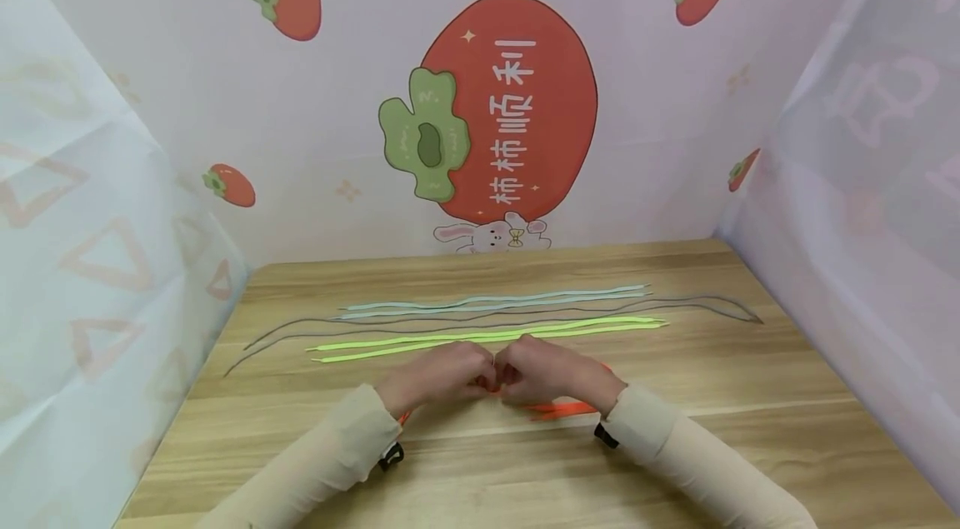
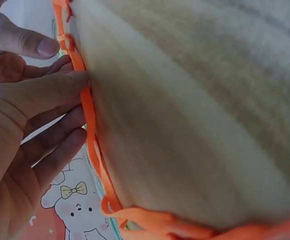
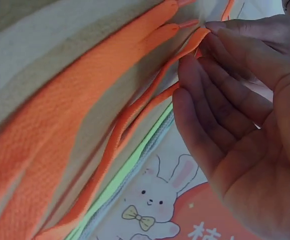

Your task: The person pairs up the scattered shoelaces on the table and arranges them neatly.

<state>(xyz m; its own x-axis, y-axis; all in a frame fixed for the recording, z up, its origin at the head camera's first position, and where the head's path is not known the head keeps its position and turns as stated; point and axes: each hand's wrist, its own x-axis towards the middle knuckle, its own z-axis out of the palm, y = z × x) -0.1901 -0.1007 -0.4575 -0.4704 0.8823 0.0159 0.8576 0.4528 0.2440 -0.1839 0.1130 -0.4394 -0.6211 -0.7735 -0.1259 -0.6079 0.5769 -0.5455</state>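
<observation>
Both hands meet near the middle of the table over a flat orange shoelace [image 1: 566, 410]. My left hand [image 1: 444, 372] pinches the lace [image 2: 88, 107] between thumb and forefinger, the other fingers spread behind it. Close beside it, my right hand [image 1: 551, 371] also pinches the orange lace [image 3: 116, 137] at its thumb and fingertips. Two orange tipped ends [image 3: 157, 30] lie side by side near the right hand. Seen from above, the hands cover much of the lace.
Beyond the hands, neon yellow laces [image 1: 390, 344], thin grey laces [image 1: 697, 301] and pale blue laces [image 1: 420, 308] run across the wooden table [image 1: 480, 479]. A printed backdrop [image 1: 345, 96] with persimmons stands behind, and white side walls [image 1: 82, 204] flank the table.
</observation>
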